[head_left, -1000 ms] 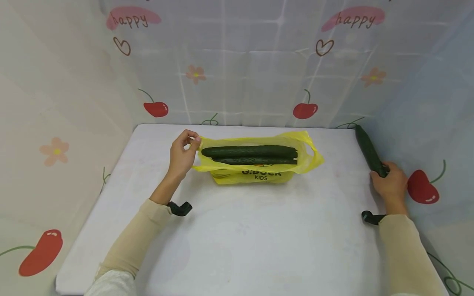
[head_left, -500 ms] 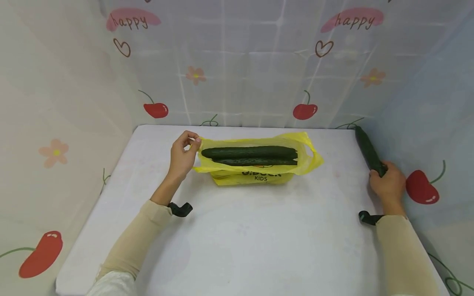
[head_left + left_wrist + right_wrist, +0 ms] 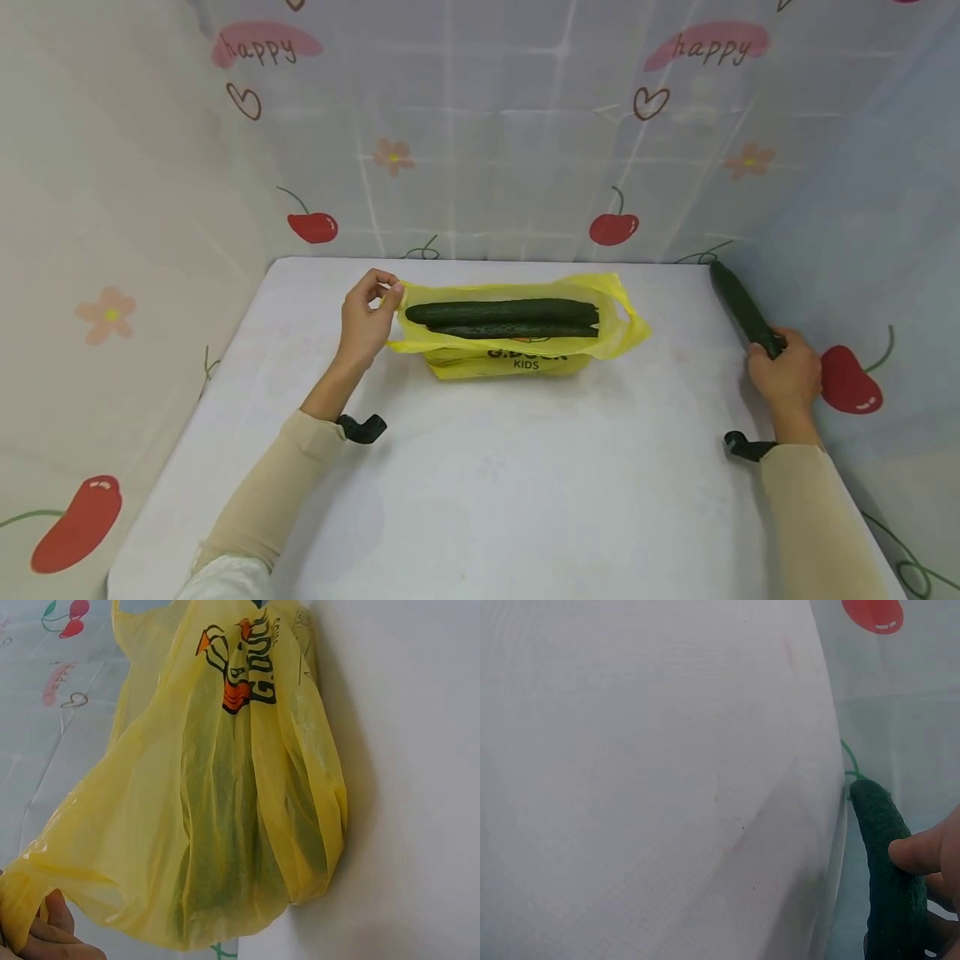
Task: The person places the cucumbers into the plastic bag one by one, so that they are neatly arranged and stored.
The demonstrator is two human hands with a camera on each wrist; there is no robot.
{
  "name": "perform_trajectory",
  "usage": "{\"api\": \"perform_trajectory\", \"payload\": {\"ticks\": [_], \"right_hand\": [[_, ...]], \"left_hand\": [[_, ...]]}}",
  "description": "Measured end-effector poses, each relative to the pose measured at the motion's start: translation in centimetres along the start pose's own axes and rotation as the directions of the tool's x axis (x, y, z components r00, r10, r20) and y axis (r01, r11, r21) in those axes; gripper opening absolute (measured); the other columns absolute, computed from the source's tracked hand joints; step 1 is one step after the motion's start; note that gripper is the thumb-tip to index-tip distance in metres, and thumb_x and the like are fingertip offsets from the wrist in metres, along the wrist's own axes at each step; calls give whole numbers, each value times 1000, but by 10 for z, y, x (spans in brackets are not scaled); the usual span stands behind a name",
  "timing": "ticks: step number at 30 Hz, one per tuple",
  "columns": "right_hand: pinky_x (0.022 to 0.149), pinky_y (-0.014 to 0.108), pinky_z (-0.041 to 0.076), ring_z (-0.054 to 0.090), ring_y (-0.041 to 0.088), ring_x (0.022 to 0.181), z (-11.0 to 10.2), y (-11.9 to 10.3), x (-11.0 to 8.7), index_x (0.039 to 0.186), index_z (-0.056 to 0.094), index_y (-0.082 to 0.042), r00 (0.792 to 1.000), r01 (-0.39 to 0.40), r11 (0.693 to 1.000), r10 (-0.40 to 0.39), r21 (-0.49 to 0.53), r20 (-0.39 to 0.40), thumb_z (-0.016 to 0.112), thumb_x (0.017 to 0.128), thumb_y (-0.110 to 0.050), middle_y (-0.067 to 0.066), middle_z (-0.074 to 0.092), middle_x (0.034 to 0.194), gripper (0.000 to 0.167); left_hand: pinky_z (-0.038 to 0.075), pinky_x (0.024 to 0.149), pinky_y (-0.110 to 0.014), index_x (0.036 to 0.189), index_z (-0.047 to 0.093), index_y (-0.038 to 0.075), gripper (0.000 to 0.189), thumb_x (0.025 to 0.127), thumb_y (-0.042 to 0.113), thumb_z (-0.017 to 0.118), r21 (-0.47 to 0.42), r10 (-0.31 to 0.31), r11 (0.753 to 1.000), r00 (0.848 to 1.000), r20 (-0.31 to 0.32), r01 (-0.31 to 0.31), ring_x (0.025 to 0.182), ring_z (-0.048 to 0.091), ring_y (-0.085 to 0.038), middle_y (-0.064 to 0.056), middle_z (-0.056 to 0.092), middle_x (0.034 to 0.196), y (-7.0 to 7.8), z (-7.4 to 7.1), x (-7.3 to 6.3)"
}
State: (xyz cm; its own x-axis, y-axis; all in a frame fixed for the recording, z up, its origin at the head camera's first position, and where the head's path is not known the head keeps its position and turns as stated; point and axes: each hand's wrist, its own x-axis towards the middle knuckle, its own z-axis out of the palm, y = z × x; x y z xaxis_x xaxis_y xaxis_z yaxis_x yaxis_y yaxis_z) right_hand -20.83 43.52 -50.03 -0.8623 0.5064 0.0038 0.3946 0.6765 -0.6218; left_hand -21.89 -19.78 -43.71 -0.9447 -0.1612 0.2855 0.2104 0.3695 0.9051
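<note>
At the left end of a yellow plastic bag (image 3: 510, 364), my left hand (image 3: 367, 321) pinches the bag's edge between thumb and fingers. Inside the spread mouth lie dark green cucumbers (image 3: 502, 313) side by side; their shapes show through the film (image 3: 225, 825) in the left wrist view. Over by the table's right edge, my right hand (image 3: 787, 375) grips another cucumber (image 3: 738, 304) near its lower end, the far end pointing forward and left. The thumb presses along that cucumber (image 3: 889, 855) in the right wrist view.
A white table (image 3: 480, 483) lies beneath both hands. A printed curtain (image 3: 487, 125) with cherries and flowers rises behind it and along both sides, close to the right hand. Black wrist mounts (image 3: 363, 428) stick out from the sleeves.
Both hands keep their holds on the bag and the cucumber, nearly still. The whole head view has shifted slightly, with the scene a little lower and to the left.
</note>
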Motion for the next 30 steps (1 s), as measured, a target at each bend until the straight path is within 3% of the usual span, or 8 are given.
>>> {"api": "perform_trajectory", "payload": {"ticks": [5,12,15,20,22,26,28,30], "right_hand": [[112,75,33,42,54,149,-5,-4,-6,164,42,-11,1000,7,1000,-7,30,-3,50,106,-38,27,48,164,65],[104,67,36,46,50,145,-11,-6,-14,162,45,-11,996,84,995,-82,55,-30,54,107,-38,25,52,161,63],[101,63,36,47,49,141,-10,-5,-15,162,44,-11,991,129,989,-127,65,-38,55,108,-38,27,52,160,62],[113,65,36,48,47,144,-5,-7,-17,161,47,-15,981,191,975,-186,111,-53,57,109,-35,26,53,160,57],[113,52,41,53,37,139,-3,-9,-18,159,51,-16,972,230,966,-222,122,-76,60,108,-33,23,58,155,54],[97,21,39,53,-1,115,2,-13,-21,154,57,-17,949,307,941,-292,143,-116,67,106,-29,22,63,145,51],[91,14,36,44,-14,107,3,-15,-22,154,58,-18,940,336,928,-320,162,-117,68,105,-28,22,63,143,51],[89,12,36,41,-18,104,3,-18,-24,154,58,-17,935,352,919,-338,179,-106,68,105,-28,23,61,142,51]], "left_hand": [[37,59,-21,114,68,6,21,109,26,65,11,-6,1000,1000,-1,6,79,51,-12,-5,57,88,-1,0,0],[33,58,-20,113,66,-2,16,108,13,64,-23,-39,999,999,4,39,74,46,-12,-6,55,86,24,0,-7],[32,60,-21,114,66,-1,16,108,13,64,-21,-41,999,999,-4,41,76,47,-13,-7,55,87,12,3,-3],[34,61,-22,115,68,5,17,108,21,66,2,-20,1000,1000,-14,20,78,49,-14,-4,56,89,-1,4,1],[35,61,-23,114,68,7,18,108,24,66,6,-10,1000,1000,-15,10,79,49,-14,-3,57,89,-2,3,1],[37,68,-27,114,68,8,18,108,25,66,5,-1,1000,1000,-14,2,81,50,-15,-1,57,88,-1,1,1],[38,70,-30,114,68,9,17,108,25,66,-2,-3,1000,1000,-12,3,82,50,-17,-1,56,87,-1,1,1],[38,73,-31,113,68,8,16,108,23,66,-11,-5,1000,1000,-14,5,82,50,-18,-2,56,87,-1,1,2]]}}
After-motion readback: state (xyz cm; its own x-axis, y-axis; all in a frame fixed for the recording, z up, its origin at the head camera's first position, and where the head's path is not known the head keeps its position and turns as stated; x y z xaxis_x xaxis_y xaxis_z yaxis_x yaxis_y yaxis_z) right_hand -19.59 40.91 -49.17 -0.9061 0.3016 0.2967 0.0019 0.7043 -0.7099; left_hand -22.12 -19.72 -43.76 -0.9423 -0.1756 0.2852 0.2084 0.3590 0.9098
